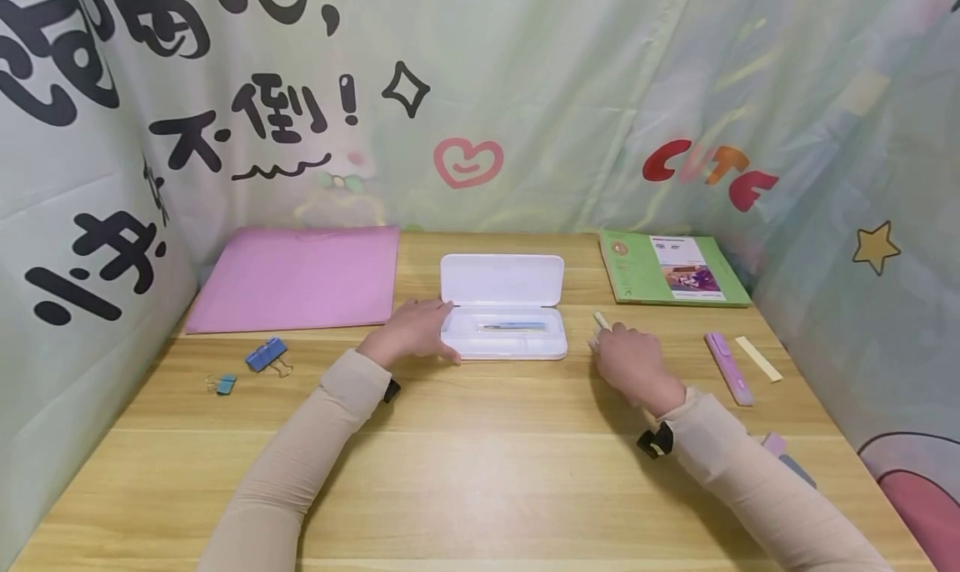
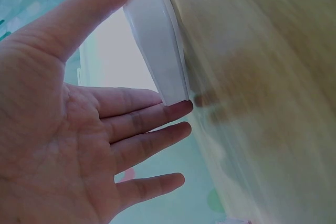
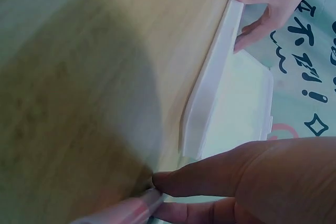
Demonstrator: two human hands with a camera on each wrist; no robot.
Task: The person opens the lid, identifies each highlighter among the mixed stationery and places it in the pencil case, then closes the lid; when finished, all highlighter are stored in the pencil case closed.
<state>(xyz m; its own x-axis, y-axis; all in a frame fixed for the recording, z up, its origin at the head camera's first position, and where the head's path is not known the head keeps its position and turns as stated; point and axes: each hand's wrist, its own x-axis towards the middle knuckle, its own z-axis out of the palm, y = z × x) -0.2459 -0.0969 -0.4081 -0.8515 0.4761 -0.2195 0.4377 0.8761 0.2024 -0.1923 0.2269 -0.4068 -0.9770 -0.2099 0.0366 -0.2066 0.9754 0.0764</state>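
Note:
A white pencil case (image 1: 510,356) lies on the table with its lid (image 1: 502,280) raised; a slim pale-blue item (image 1: 517,327) rests inside. My left hand (image 1: 416,332) holds the case across its left end, thumb at the front corner and fingertips at the rear one. In the left wrist view the ring and little fingers (image 2: 149,184) stretch past the case's end (image 2: 160,51). Right of the case, my right hand (image 1: 633,363) pinches a slim pen (image 3: 126,211) between thumb and fingers. Its pale end (image 1: 601,320) pokes out beyond the fingers in the head view.
Blue (image 1: 266,353) and teal (image 1: 225,384) binder clips lie on the left, before a pink folder (image 1: 300,276). A green book (image 1: 637,272) is at back right. A purple highlighter (image 1: 727,368), a cream strip (image 1: 758,359) and a lilac-grey block (image 1: 795,469) lie near the right arm.

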